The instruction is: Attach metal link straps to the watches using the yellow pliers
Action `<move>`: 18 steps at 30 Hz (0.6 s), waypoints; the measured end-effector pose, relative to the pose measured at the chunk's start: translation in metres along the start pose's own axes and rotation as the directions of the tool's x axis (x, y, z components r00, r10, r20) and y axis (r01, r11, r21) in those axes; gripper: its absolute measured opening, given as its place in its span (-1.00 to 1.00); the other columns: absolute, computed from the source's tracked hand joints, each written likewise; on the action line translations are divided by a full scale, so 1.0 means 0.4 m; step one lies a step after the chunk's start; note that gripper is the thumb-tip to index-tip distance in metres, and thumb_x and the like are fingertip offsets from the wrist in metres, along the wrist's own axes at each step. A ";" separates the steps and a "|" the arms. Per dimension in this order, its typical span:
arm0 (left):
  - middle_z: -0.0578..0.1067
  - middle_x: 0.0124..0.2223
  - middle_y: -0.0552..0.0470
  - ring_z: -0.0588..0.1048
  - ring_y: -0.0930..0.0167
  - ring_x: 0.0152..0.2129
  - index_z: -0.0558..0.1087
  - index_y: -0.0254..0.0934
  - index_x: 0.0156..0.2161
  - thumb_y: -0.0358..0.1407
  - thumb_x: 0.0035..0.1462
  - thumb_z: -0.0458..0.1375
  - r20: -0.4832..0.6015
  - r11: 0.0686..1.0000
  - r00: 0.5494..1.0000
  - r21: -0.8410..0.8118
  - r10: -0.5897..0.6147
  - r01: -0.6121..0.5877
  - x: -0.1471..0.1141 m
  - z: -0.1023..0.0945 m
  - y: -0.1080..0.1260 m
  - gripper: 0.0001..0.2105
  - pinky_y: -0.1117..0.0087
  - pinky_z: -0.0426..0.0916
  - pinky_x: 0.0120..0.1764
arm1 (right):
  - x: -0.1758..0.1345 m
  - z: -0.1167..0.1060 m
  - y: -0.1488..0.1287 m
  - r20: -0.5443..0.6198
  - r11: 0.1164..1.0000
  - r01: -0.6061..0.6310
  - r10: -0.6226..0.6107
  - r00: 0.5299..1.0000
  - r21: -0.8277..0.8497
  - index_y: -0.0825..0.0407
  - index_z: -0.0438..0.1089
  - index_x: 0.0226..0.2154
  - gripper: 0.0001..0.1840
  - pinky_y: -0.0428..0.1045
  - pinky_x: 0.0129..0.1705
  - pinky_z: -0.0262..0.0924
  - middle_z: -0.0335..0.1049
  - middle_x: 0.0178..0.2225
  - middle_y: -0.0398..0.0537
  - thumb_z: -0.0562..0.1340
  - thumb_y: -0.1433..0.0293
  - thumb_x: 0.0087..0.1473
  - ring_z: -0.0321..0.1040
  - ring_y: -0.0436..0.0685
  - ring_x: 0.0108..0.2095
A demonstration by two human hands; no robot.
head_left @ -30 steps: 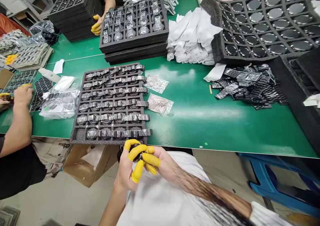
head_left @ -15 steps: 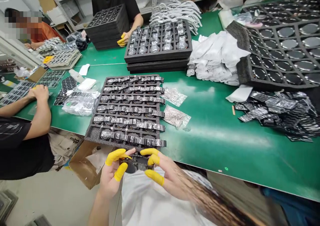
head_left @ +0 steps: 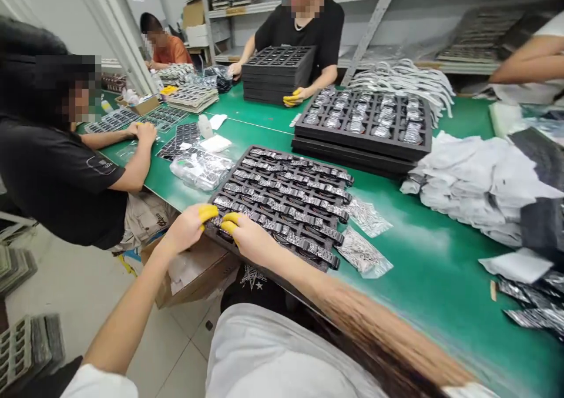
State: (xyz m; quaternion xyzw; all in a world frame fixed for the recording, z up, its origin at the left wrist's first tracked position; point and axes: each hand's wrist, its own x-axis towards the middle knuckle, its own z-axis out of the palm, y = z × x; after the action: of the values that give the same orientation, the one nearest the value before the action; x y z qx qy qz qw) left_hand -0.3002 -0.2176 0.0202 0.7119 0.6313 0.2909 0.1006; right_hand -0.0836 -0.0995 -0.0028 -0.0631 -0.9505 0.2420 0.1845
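My left hand (head_left: 187, 230) and my right hand (head_left: 247, 239), both with yellow finger cots, meet at the near left corner of a black foam tray (head_left: 211, 228). Their fingers are closed around a black watch (head_left: 215, 221), mostly hidden between the fingertips. Rows of watches with shiny black link bands (head_left: 288, 213) fill the tray's compartments. Some bands stick out past the tray's right edge. My right forearm reaches in low across the front of the table.
Two plastic bags of small metal pins (head_left: 363, 254) lie right of the tray. Behind stand stacked foam trays (head_left: 361, 157) and a white wrapping pile (head_left: 476, 180). A co-worker (head_left: 57, 151) sits at left; another (head_left: 304, 33) stands opposite. A cardboard box (head_left: 198, 286) is below the table edge.
Both hands have moved from in front of the tray, with the watch, forward and left to its near left corner. The head view has swung left and up.
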 end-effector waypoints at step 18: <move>0.39 0.35 -0.20 0.37 0.07 0.31 0.39 -0.14 0.28 -0.18 0.44 0.11 -0.346 0.975 0.913 -0.121 -0.215 0.184 -0.095 0.196 -0.020 -0.62 -0.21 0.30 0.32 | -0.195 -0.072 -0.029 -0.144 0.989 -0.068 0.087 0.986 0.132 0.03 0.46 0.05 -0.76 0.21 0.35 0.20 0.55 0.09 0.14 0.21 0.39 0.37 0.31 0.24 0.28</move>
State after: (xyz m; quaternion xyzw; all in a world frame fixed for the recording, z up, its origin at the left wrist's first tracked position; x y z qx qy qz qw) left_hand -0.2655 -0.2348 -0.0583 0.5740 0.6953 0.4303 0.0441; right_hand -0.0009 -0.1134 0.0012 -0.1062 -0.9134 0.3035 0.2495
